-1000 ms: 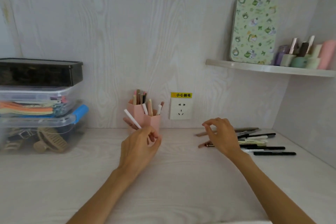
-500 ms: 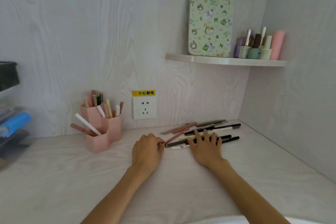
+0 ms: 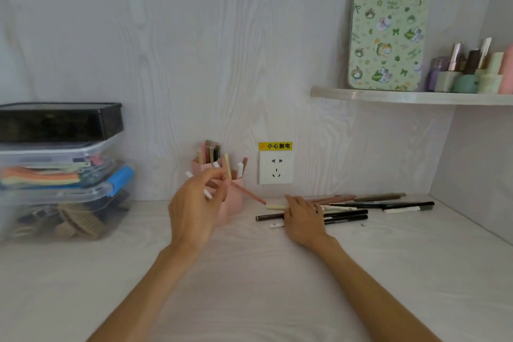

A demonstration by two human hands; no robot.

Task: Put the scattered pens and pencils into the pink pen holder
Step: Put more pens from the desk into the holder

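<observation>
Nearest us, our two forearms reach up over the white desk (image 3: 249,286) from 6 o'clock. Our left hand (image 3: 194,211) is raised off the surface, thumb and fingertips pinching one end of a reddish-brown pencil (image 3: 248,193); the pencil slants down toward 4 o'clock, its free tip above the desk. Our right hand (image 3: 304,221) lies flat at 3 o'clock of the left, fingers straight and pressing on the scattered pens (image 3: 347,212). That pile holds black, white, cream and brown barrels lying roughly parallel and runs toward 3 o'clock beyond the fingertips. Just behind the left hand, partly hidden by it, stands the pink pen holder (image 3: 236,197), against the back wall; several pens and pencils already stand in it, and a white pen (image 3: 189,174) sticks out toward 10 o'clock. At 2 o'clock of the holder is a white wall socket (image 3: 275,171) with a yellow label above. Far at 9 o'clock sit stacked storage boxes (image 3: 59,164). At 2 o'clock, higher, a shelf (image 3: 388,96) carries a green patterned tin (image 3: 387,36) and small bottles (image 3: 469,69).
</observation>
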